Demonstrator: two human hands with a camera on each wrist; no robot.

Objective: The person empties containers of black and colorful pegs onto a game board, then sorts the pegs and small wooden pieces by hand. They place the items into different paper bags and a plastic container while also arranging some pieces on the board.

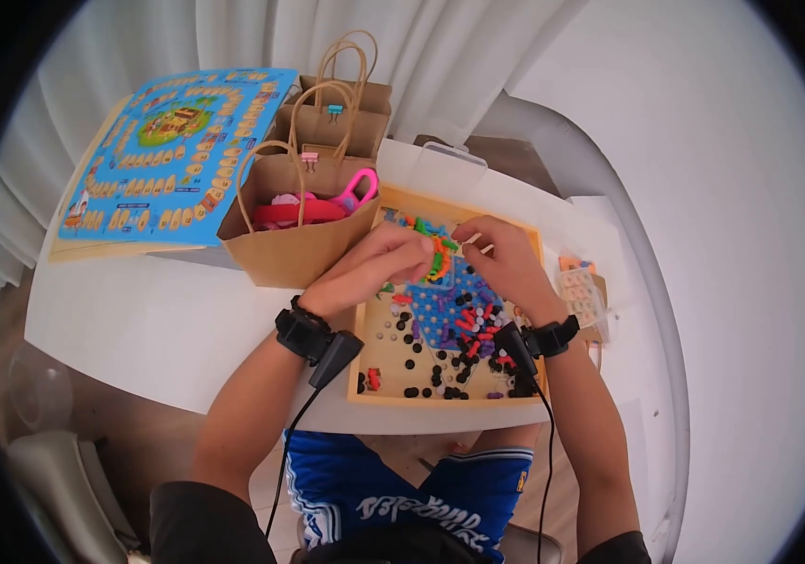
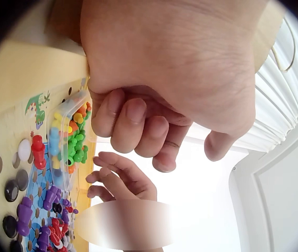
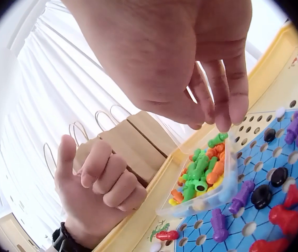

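Note:
A clear plastic box (image 3: pixel 227 195) full of green, orange and yellow pegs (image 3: pixel 198 170) stands on the blue game board (image 3: pixel 238 223) inside a wooden tray (image 1: pixel 402 401). My right hand (image 1: pixel 508 261) hovers at the box's edge, fingers pointing down close over a green peg (image 3: pixel 218 139). Nothing shows between its fingers. My left hand (image 1: pixel 393 256) is on the box's other side, its fingers (image 2: pixel 130 123) loosely curled and the thumb apart, with nothing in it. Purple pegs (image 3: pixel 241 197), red pegs (image 3: pixel 290 215) and black pieces (image 3: pixel 262 196) lie scattered across the board.
Brown paper bags (image 1: pixel 299 258) stand left of the tray, the nearest holding pink and red things. Behind them leans a blue printed game sheet (image 1: pixel 177 160). To the tray's right sits a small clear tray of pale pieces (image 1: pixel 583 293). White curtains hang behind.

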